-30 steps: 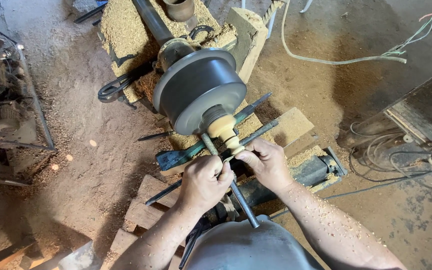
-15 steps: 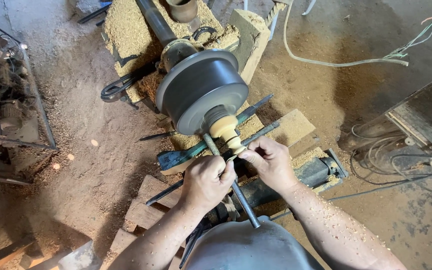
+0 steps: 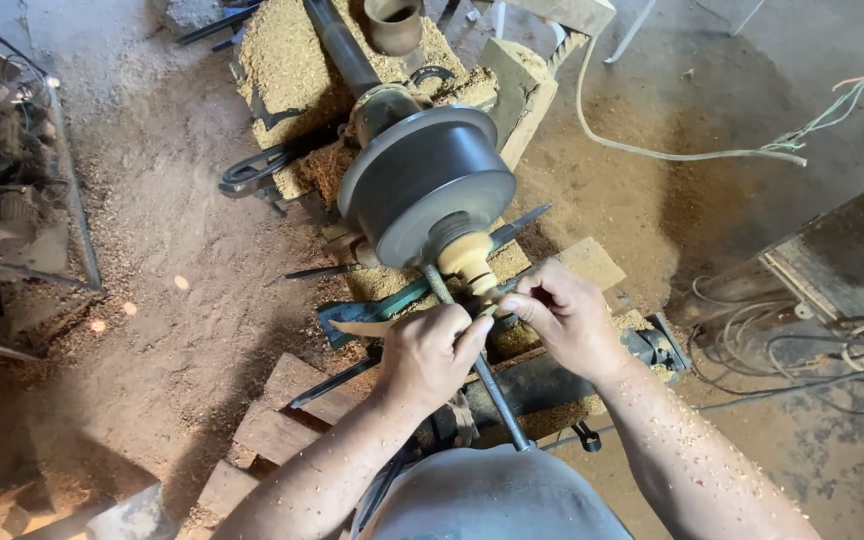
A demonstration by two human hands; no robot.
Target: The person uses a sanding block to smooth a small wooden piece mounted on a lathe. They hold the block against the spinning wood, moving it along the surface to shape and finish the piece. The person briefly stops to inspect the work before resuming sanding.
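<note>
The sawdust-covered floor [image 3: 152, 300] carries everything here, and the largest thing on it is one lathe whose dark round faceplate [image 3: 430, 180] sits near the middle of the view, tilted toward the person. One pale wooden workpiece [image 3: 466, 255] juts from the centre of that disc, pointing down toward the hands. One heap of wood shavings [image 3: 282, 60] lies along the far edge of the floor behind the lathe. One pale cable [image 3: 672, 150] curls over the bare floor to the right, and a tangle of dark wires [image 3: 752, 330] lies toward the right edge, beside a dark cabinet.

One long metal turning tool [image 3: 487, 385] runs from the person's lap up to the workpiece, crossing one green tool rest [image 3: 392, 300]. The left hand [image 3: 432, 355] is wrapped shut around the tool's shaft, just below the workpiece, its fingers [image 3: 462, 335] curled tight. The right hand [image 3: 572, 320] sits just beside it on the right, its fingers [image 3: 517, 305] pinched closed near the tool's tip and right under the workpiece; exactly what they press on cannot be told. Both hands almost touch each other.

Open floor lies to the left of the lathe, up to a wire rack [image 3: 22, 180] at the left edge; several wooden blocks [image 3: 272, 420] crowd the near-left side.
</note>
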